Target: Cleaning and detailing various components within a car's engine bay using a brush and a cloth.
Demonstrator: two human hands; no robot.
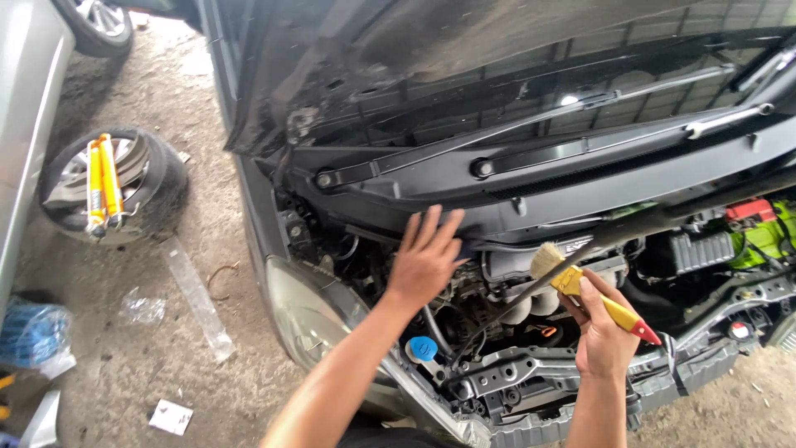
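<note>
A dark car's engine bay [531,332] lies below me, with the hood propped up. My left hand [427,257] reaches into the bay with fingers spread and rests against the black cowl panel [497,211] under the wipers. My right hand [604,332] grips a paintbrush [580,286] with a yellow handle and red tip. Its pale bristles point at the engine parts beside a dark prop rod [663,220]. A blue cap [423,348] sits near the front of the bay, between my arms.
A loose wheel [153,187] lies on the dirt floor at left, with two yellow shock absorbers [104,182] on it. Plastic scraps [195,299] and a blue bag [37,332] lie on the ground. A grey car's side [21,124] runs along the left edge.
</note>
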